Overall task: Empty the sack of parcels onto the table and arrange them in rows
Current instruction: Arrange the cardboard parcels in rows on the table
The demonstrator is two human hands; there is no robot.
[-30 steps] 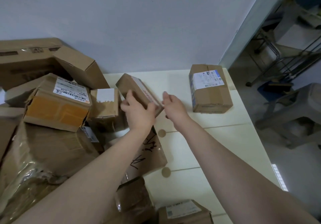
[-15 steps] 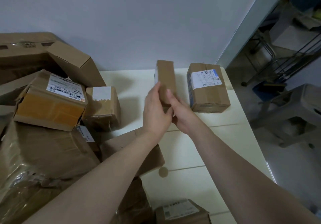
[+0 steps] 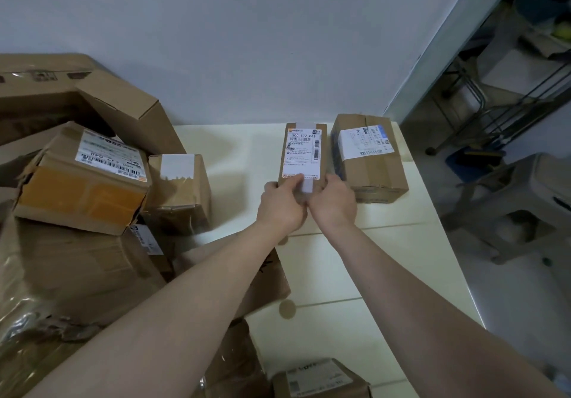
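Head view showed the slim parcel (image 3: 304,153) at the centre of the frame. It stood directly ahead of both hands, and its long axis ran away from the person toward the wall. The left hand (image 3: 282,203) gripped its near left corner with the thumb across the lower edge of the white label. The right hand (image 3: 333,201) curled round the near right corner, and the two hands nearly met. Neither was nearer than the other.

The slim parcel stood parallel to the larger parcel (image 3: 370,162) and just to its left, at the far edge of the cream worktop (image 3: 386,274). Whether the two touched could not be told, nor whether the slim one rested fully on the surface. By my judgement, the coming move turned on closing that narrow gap while keeping the two long sides square.

Both parcels were plain brown cardboard, taped and rectangular, with matte printed labels. In the left half of the frame lay the unsorted heap (image 3: 83,181), made up of dented boxes with torn corners and some crinkled glossy wrap.
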